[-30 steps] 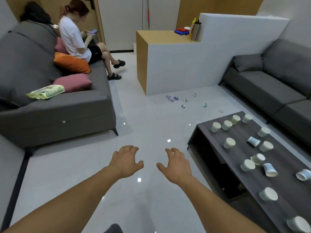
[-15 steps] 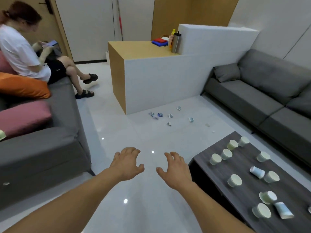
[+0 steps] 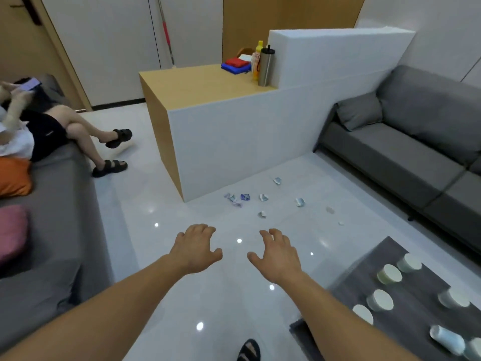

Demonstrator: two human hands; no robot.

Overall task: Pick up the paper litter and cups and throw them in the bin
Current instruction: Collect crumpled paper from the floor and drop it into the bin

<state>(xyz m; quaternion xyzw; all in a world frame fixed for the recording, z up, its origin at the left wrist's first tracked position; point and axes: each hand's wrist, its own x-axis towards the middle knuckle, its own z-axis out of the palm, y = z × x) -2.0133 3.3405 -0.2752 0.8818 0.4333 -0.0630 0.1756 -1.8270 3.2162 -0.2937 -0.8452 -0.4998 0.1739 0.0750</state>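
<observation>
Hands hovering palm-down over floor (image 3: 145, 256): left hand (image 3: 195, 247), right hand (image 3: 277, 252), fingers (image 3: 205, 229) spreading wide, gripping nothing. Paper litter (image 3: 244, 197) lying scattered on floor near base of white partition (image 3: 234, 142), ahead of hands. Cups (image 3: 389, 274) standing on dark bench (image 3: 416, 303), lower right; one cup (image 3: 446, 340) lying on side.
</observation>
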